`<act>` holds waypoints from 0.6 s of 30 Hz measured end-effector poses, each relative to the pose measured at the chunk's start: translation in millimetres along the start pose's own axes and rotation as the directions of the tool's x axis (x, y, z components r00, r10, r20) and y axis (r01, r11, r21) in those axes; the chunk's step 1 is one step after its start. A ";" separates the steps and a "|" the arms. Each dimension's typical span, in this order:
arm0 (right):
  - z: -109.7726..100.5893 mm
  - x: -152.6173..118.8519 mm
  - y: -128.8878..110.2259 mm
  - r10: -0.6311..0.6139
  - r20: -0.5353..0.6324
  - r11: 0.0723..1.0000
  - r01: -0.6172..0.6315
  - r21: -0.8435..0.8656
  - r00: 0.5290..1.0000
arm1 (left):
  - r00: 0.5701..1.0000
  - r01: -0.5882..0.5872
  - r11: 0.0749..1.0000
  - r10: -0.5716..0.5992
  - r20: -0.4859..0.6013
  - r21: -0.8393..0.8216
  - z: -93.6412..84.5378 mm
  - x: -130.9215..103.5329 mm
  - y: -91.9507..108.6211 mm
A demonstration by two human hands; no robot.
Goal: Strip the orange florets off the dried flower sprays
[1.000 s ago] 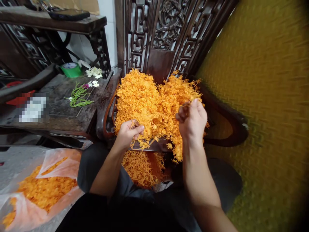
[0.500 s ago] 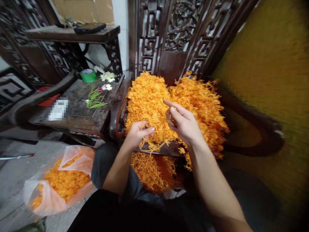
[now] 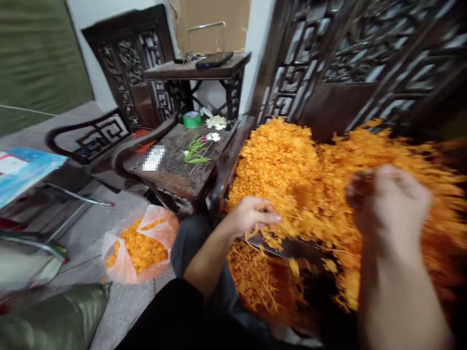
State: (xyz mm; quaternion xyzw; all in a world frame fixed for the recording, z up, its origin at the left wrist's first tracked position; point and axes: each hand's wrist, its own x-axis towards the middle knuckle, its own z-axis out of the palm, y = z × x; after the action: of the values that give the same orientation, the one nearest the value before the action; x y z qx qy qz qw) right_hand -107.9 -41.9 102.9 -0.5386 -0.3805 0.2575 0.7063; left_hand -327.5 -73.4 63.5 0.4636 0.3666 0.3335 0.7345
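A big heap of orange flower strands (image 3: 277, 150) covers the seat of a carved dark wood chair. At the heap's front left edge, my left hand (image 3: 255, 216) pinches an orange strand that dangles below its fingers. My right hand (image 3: 396, 199) is over the right part of the heap, blurred by motion, its fingers curled; whether anything is in them cannot be made out. More orange strands (image 3: 251, 277) hang or lie below the seat's front edge, between my legs.
A plastic bag of orange petals (image 3: 142, 248) is on the floor at left. On a dark wooden chair seat (image 3: 175, 180) are green tape (image 3: 192, 119), white flowers (image 3: 216, 122) and green stems (image 3: 197, 149). A phone (image 3: 214, 60) lies on a small table. A blue board (image 3: 32, 170) is far left.
The view has swung left, bringing in the blue board and a green cushion. My right hand has moved right, away from my left hand, which still pinches the strand.
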 end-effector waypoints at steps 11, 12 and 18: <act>-1.6 -45.1 -24.6 -0.064 0.631 0.870 0.353 -0.345 0.773 | 0.992 -0.102 0.995 0.101 -0.069 -0.004 4.1 16.6 -0.6; 1.1 -45.9 -23.6 -0.058 0.657 0.852 0.381 -0.360 0.752 | 0.991 -0.119 0.993 0.120 -0.066 0.020 4.3 16.0 -0.7; 4.4 -19.4 2.7 -0.185 0.425 0.917 0.311 -0.250 0.886 | 0.998 -0.067 0.995 0.065 0.023 0.078 0.7 5.8 1.7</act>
State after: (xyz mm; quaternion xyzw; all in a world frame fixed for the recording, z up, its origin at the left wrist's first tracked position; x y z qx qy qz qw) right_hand -122.6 -53.7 95.9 -0.5267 -0.6164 0.2032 0.5490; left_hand -324.3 -68.3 64.0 0.5076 0.3563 0.3382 0.7078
